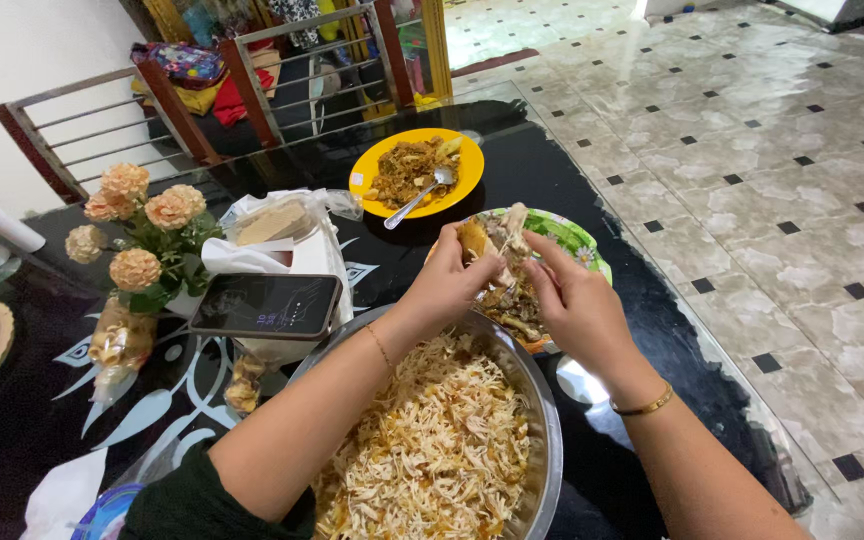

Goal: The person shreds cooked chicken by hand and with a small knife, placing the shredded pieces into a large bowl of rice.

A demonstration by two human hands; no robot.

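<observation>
A piece of cooked meat [492, 248] is held between both hands above a green-rimmed plate [577, 238], which sits at about one o'clock from the big metal bowl [542, 420]. The left hand [447, 285] is closed on the meat's left side, fingers pinched around it, while the right hand [577, 305] is curled against its right side, fingertips [535, 250] touching the strands. More pulled meat and scraps are piled on the plate beneath the hands. The bowl, at six o'clock on the dark glass table [552, 170], is filled with pale shredded meat [432, 450]. At twelve o'clock a yellow plate [367, 178] of fried food is seen with a spoon [420, 195] lying across it. At nine o'clock a phone [265, 305] is propped on white bags [322, 255], and beyond it, at ten o'clock, peach artificial flowers [137, 225] are set.
</observation>
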